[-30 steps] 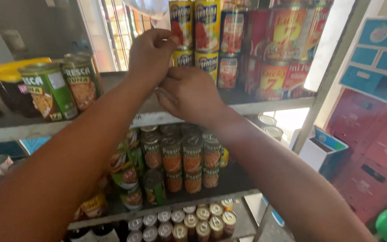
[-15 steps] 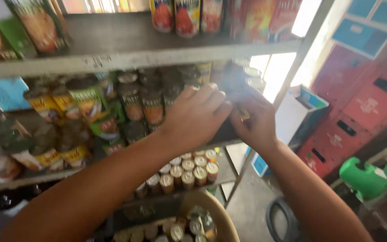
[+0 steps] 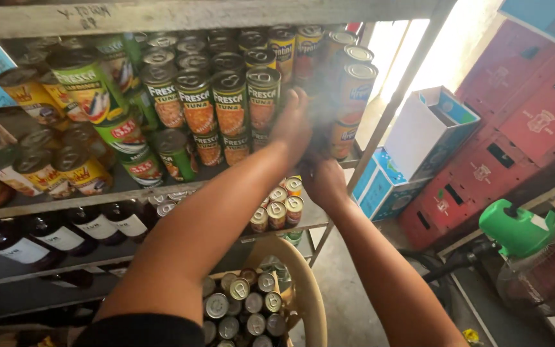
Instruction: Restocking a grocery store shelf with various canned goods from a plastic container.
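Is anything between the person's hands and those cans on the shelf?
Nothing visible. The left hand and right hand are already at the stacked cans at the shelf's right end; motion blur hides the grip.

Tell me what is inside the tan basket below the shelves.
The tan basket holds many small cans standing upright, their pull-tab lids showing. What lies beneath that top layer is covered, and the person's left arm hides the basket's left side.

Stacked cans [image 3: 226,103] pack the shelf tight to the upright post [image 3: 393,109]; open floor [image 3: 348,283] right of the basket [image 3: 313,289].
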